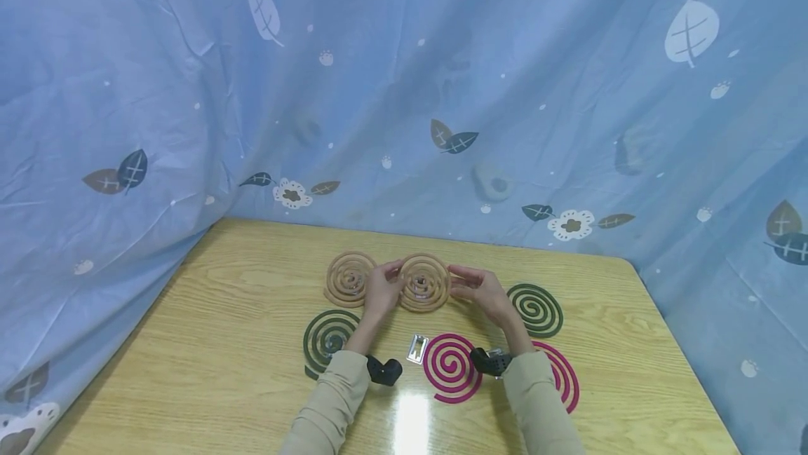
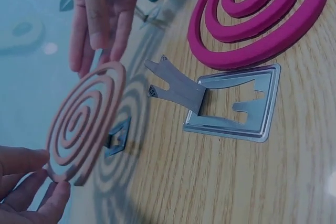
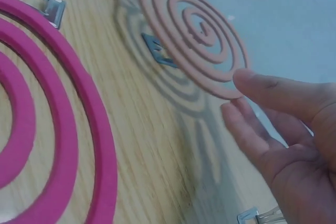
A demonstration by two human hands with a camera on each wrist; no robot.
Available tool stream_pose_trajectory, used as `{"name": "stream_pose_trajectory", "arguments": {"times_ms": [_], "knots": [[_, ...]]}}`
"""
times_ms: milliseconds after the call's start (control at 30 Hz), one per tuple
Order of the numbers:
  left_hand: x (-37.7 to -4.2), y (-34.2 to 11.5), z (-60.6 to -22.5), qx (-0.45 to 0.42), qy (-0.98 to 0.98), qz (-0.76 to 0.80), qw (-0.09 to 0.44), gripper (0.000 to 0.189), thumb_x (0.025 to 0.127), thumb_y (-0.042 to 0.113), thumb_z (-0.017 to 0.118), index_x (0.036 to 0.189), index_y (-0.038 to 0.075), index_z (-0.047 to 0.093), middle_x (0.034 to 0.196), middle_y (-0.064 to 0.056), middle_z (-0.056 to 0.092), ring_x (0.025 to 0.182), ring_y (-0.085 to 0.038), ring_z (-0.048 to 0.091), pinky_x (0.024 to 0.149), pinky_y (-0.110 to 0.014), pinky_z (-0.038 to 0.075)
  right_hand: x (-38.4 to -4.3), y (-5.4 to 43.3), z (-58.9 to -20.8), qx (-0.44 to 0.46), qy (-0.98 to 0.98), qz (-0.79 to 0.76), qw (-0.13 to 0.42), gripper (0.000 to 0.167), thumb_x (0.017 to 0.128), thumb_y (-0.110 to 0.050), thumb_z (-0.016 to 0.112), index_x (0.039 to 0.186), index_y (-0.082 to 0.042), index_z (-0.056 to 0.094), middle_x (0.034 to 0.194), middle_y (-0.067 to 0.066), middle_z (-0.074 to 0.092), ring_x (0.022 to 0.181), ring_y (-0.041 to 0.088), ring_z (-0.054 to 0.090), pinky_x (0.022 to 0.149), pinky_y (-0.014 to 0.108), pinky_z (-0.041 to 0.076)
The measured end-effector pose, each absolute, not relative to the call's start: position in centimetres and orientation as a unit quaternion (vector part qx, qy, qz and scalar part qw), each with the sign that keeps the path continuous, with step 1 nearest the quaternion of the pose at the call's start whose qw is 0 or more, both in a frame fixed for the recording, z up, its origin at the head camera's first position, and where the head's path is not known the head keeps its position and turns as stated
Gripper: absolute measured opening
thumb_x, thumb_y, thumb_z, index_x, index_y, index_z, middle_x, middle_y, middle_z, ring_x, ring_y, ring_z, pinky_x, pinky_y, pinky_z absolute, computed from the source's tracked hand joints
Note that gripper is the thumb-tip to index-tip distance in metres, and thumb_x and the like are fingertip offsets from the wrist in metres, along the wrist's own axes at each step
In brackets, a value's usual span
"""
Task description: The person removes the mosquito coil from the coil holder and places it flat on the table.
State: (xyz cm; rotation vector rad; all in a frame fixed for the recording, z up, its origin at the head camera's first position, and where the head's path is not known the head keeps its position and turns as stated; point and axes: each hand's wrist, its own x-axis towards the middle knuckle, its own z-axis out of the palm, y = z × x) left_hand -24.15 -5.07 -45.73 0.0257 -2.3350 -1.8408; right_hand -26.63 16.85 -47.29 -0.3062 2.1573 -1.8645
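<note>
A tan mosquito coil [image 1: 424, 282] is raised over the table, its shadow falling on the wood. My left hand [image 1: 384, 291] pinches its near edge, thumb on one side and fingers on the other, as the left wrist view shows. Across the coil, my right hand [image 1: 485, 294] has loosely extended fingers right at the rim. In the left wrist view the right thumb [image 2: 98, 35] stands a little apart from the coil. Under the coil lies a metal stand [image 3: 157, 51], partly hidden by it in the left wrist view.
A second tan coil [image 1: 347, 280] lies left, with a green coil [image 1: 328, 337] before it. Another green coil [image 1: 535, 310] lies right. Pink coils [image 1: 451, 369] [image 1: 568, 378] lie nearer. A metal stand [image 2: 236, 106] with a raised prong sits beside one. A patterned curtain [image 1: 404, 90] hangs behind.
</note>
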Motion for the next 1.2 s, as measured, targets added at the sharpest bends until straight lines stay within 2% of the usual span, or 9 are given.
{"name": "stream_pose_trajectory", "arguments": {"times_ms": [200,533,667,967,1200], "knots": [[-24.02,-5.1,-45.77,0.01,-0.781,-0.617,0.101,0.035,0.082,-0.016,0.058,0.117,-0.011,0.061,0.119,-0.028,0.061,0.109,-0.041,0.06,0.095,-0.044,0.052,-26.42,16.9,-47.58,-0.123,0.75,-0.64,0.111,0.052,0.086,0.007,0.065,0.135,0.005,0.049,0.134,0.026,0.051,0.126,0.038,0.047,0.098,0.032,0.05],[-23.89,-5.06,-46.05,0.006,-0.776,-0.619,0.125,0.033,0.08,-0.019,0.058,0.112,-0.013,0.063,0.115,-0.028,0.063,0.1,-0.041,0.064,0.087,-0.041,0.057,-26.15,16.81,-47.68,-0.106,0.744,-0.653,0.088,0.052,0.083,0.009,0.068,0.132,0.008,0.051,0.135,0.026,0.05,0.124,0.038,0.05,0.093,0.023,0.051],[-23.85,-5.14,-46.12,0.012,-0.776,-0.619,0.118,0.033,0.08,-0.019,0.059,0.113,-0.013,0.063,0.114,-0.028,0.063,0.099,-0.041,0.065,0.084,-0.038,0.058,-26.01,17.0,-47.78,-0.106,0.739,-0.658,0.102,0.053,0.082,0.008,0.069,0.131,0.009,0.051,0.135,0.028,0.05,0.123,0.038,0.05,0.092,0.022,0.052],[-23.87,-5.23,-46.44,-0.002,-0.783,-0.614,0.096,0.031,0.083,-0.015,0.061,0.113,-0.013,0.063,0.114,-0.028,0.063,0.1,-0.04,0.064,0.086,-0.038,0.057,-25.72,17.25,-47.98,-0.111,0.755,-0.635,0.121,0.055,0.082,0.009,0.068,0.134,0.007,0.05,0.135,0.027,0.05,0.12,0.039,0.053,0.089,0.026,0.055],[-23.89,-5.22,-46.48,-0.021,-0.784,-0.615,0.085,0.031,0.081,-0.015,0.062,0.112,-0.015,0.062,0.111,-0.03,0.063,0.099,-0.04,0.064,0.086,-0.037,0.057,-25.6,17.51,-47.82,-0.09,0.774,-0.617,0.11,0.051,0.081,0.008,0.07,0.13,0.007,0.054,0.122,0.027,0.059,0.11,0.035,0.061,0.084,0.026,0.057]]}}
